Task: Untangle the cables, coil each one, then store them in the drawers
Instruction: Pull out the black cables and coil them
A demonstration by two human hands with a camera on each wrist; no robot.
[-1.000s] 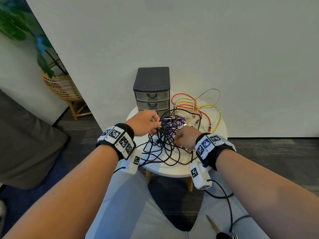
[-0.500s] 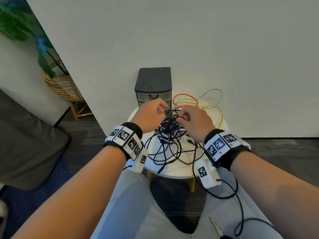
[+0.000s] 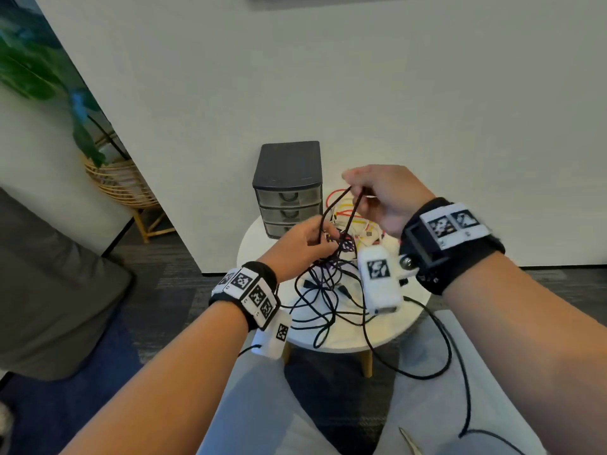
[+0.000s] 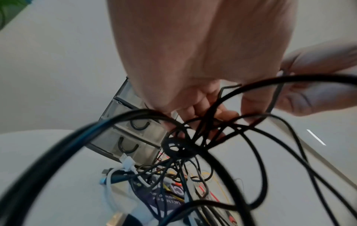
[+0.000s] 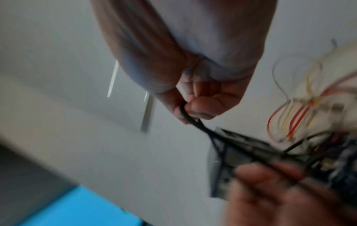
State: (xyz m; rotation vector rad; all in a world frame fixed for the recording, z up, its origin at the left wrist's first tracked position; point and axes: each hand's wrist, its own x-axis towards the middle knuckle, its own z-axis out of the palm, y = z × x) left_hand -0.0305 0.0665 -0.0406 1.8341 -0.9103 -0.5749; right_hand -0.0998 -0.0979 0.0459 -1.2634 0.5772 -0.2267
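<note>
Right hand (image 3: 387,198) pinches a loop of thin black cable (image 3: 341,208) up at frame centre while the left hand (image 3: 295,247) clutches the black knotted cable bundle (image 3: 331,257) (over the round white table (image 3: 387,336)), so a hard tug could cinch the knot.

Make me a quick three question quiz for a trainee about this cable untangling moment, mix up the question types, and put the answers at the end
1. True or false: all three drawers of the drawer unit are closed.
2. Multiple choice: what does the right hand pinch? A) a red wire B) a loop of black cable C) a drawer handle
3. Fill in: the left hand grips the black cable just above the ____ of cables on the white round table.

Key:
1. True. No drawer is pulled out in the head view.
2. B. The loop is lifted above the table.
3. Tangle. Red and yellow wires lie behind it.
</note>
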